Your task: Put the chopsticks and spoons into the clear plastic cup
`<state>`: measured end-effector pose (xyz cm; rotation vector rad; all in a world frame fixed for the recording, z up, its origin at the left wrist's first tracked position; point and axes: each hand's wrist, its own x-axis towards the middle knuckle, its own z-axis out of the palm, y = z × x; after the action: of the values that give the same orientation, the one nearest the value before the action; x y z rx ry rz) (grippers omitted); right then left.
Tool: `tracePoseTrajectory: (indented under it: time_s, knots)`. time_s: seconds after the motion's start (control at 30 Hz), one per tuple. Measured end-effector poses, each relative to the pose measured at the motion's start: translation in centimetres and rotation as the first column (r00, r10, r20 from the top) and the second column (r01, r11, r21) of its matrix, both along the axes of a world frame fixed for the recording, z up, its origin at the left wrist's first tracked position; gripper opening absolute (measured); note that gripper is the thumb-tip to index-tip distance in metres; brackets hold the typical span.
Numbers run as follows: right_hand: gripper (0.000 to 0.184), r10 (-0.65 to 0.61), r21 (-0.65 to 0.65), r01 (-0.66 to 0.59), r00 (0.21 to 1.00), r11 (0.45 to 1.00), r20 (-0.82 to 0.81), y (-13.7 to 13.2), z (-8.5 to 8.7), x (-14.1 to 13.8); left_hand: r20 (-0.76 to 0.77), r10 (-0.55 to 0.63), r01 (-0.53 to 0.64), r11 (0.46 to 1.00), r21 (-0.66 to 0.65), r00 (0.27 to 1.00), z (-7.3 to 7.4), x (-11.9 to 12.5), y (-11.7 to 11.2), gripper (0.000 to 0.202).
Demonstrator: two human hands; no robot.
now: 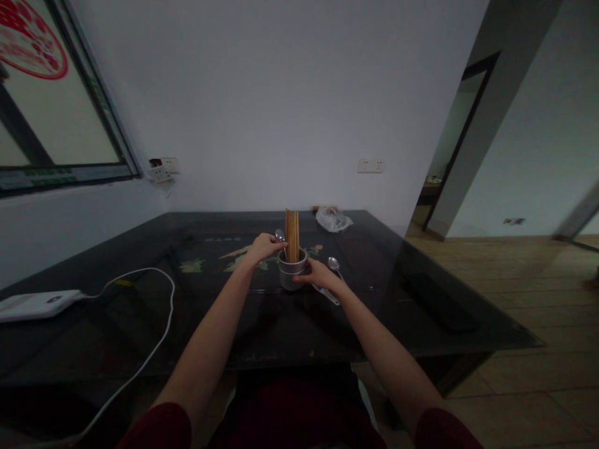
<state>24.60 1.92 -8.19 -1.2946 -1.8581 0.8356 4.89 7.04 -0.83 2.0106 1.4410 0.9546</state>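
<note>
A metal cup [291, 277] stands upright on the dark table, with a bundle of wooden chopsticks [292, 236] rising out of it. My left hand [264, 247] is at the cup's left rim, its fingers closed on a metal spoon [279, 235] whose bowl points up; the handle's lower part reaches the cup's opening. My right hand [320, 275] is wrapped around the cup's right side. Just right of that hand lies another metal spoon [334, 264], partly hidden by my wrist. A utensil with a pale handle [331, 297] lies below the same hand; its far end is hidden.
A clear plastic bag [333, 219] lies at the table's back edge by the wall. On the left rests a white device [40, 305] with a white cable [171, 299] curving over the front edge. A flat black object [437, 302] lies on the right of the table [384, 249].
</note>
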Motion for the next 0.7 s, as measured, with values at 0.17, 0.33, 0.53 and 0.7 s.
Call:
tracePoseTrajectory:
  time_s: [0.17,0.33,0.53,0.7]
  knots:
    - [0.055,-0.005,-0.002,0.005,1.0,1.0,-0.004,-0.2,0.2,0.0,-0.036,0.027,-0.026,0.999,0.028,0.999,0.2,0.0,-0.1,0.028]
    - [0.054,0.01,-0.022,-0.011,0.999,1.0,-0.046,0.1,-0.2,0.0,-0.074,0.042,-0.037,0.997,0.063,0.996,0.2,-0.2,0.1,0.028]
    - [0.054,0.002,-0.009,-0.002,1.0,1.0,-0.013,0.1,-0.2,0.0,-0.115,0.018,-0.014,0.999,0.041,0.993,0.4,-0.8,0.2,0.03]
    - [0.054,-0.008,-0.009,0.009,0.999,1.0,0.04,-0.2,0.2,0.0,-0.088,-0.021,0.022,1.0,0.011,0.996,0.2,-1.2,0.4,0.032]
